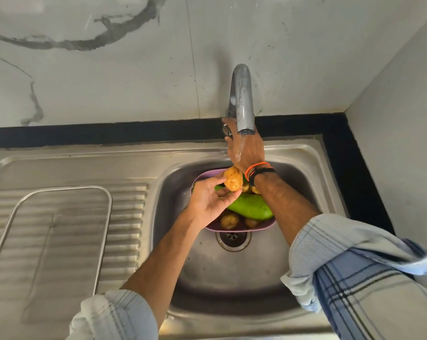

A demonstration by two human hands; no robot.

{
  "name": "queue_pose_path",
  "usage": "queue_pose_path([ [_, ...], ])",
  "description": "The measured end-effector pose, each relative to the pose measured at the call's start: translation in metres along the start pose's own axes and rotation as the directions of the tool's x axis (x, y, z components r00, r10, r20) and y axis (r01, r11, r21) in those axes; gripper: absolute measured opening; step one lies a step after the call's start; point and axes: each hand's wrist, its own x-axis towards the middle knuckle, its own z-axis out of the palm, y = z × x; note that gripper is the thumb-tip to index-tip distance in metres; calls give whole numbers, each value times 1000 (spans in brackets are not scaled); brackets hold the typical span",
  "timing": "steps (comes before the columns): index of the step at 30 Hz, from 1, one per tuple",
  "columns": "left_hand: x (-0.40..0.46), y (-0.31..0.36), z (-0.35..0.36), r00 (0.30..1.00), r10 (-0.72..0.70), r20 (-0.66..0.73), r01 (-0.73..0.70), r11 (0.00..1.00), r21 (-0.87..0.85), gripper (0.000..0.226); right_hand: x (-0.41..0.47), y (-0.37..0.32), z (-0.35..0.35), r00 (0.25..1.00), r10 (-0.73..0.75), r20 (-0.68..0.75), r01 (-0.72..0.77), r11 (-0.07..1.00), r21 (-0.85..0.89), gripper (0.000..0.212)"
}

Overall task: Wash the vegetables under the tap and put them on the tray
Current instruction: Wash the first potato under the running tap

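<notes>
Only 1 view, from the head: the left hand (208, 200) pinches a potato (233, 179) just below and left of the water falling from the tap (242, 99). The right hand (245, 148) reaches behind the spout; whether it grips the handle I cannot tell. Other potatoes and a green gourd (249, 206) lie in the bowl (234, 228) below. The tray (104, 231) sits well apart to the left, nearer the left hand.

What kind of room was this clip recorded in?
Most likely a home kitchen: a steel sink with a ribbed drainboard, a running tap against a marble-look wall, and a bowl of vegetables in the basin.
</notes>
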Motion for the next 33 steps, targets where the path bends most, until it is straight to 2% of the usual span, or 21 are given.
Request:
queue_pose_path([
  [3, -3, 0, -1, 1000, 7, 17, -6, 1000, -20, 29, 10, 4, 4, 997, -6, 77, 13, 995, -98, 48],
  [5, -3, 0, -1, 1000, 9, 17, -8, 999, -36, 23, 13, 2, -1, 993, -10, 122, 32, 982, -185, 51],
  [7, -4, 1, -1, 1000, 5, 5, -4, 999, -49, 16, 7, -1, -12, 987, -65, 150, 94, 976, -195, 53],
  [9, -6, 0, 0, 1000, -3, 4, 3, 998, -59, 13, -6, -2, -25, 985, -117, 126, 132, 984, -123, 48],
  [10, -7, 0, 1, 1000, -2, 7, 3, 998, -68, 13, -14, -2, -29, 991, -101, 88, 105, 993, -43, 45],
  [12, -10, -3, 3, 1000, 2, 14, -1, 996, -85, 15, -34, -2, -32, 999, 13, 40, -20, 985, 169, 43],
  [15, -11, -6, 5, 999, 35, -7, -35, 994, -99, 19, -74, -2, -39, 973, 199, 118, -229, 899, 372, 34],
  [17, -14, -9, 6, 996, 87, -4, -87, 992, -91, 26, -105, -10, -44, 954, 227, 197, -290, 867, 405, 33],
  [20, -17, -16, 7, 989, 149, -2, -149, 988, 39, 20, -130, -24, -35, 940, 251, 232, -335, 812, 478, 37],
  [23, -13, -25, 1, 977, 213, -3, -210, 963, 167, 41, -124, -26, -16, 909, 311, 278, -415, 733, 538, 32],
  [25, -12, -31, 0, 967, 253, 5, -247, 942, 227, 45, -114, -21, -8, 894, 345, 285, -447, 680, 581, 27],
  [27, -10, -35, 0, 953, 301, -4, -292, 926, 241, 43, -114, -20, -3, 896, 351, 272, -442, 643, 626, 29],
  [29, -5, -36, 1, 933, 352, -71, -328, 916, 229, 36, -125, -24, 1, 911, 331, 246, -408, 631, 660, 27],
  [31, 4, -35, 0, 907, 398, -137, -357, 900, 251, 35, -139, -26, 8, 929, 307, 207, -361, 632, 686, 44],
  [33, 8, -40, -2, 896, 426, -130, -377, 881, 286, 36, -140, -24, 12, 928, 322, 189, -352, 591, 726, 48],
])
